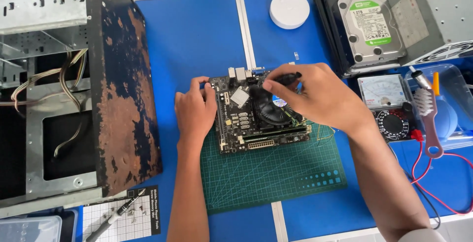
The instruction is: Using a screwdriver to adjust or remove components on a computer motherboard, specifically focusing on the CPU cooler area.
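Note:
A black computer motherboard (244, 126) lies on a green cutting mat (276, 178) in the middle of the blue table. My left hand (195, 111) grips the board's left edge, thumb on its top corner. My right hand (315, 96) hovers over the round black cooler fan (270, 111) and pinches a thin black tool handle (288, 78) between the fingertips. The tool's tip is hidden behind the fingers. A small silver heatsink (240, 96) sits left of the fan.
A rusty open computer case (74, 84) fills the left side. Behind on the right are a hard drive (372, 28) on a black box, an analog multimeter (387, 104) with red leads, a plastic tub with a brush (428, 119), and a white lamp base (289, 9). A screwdriver (116, 217) lies on a gridded mat at the front left.

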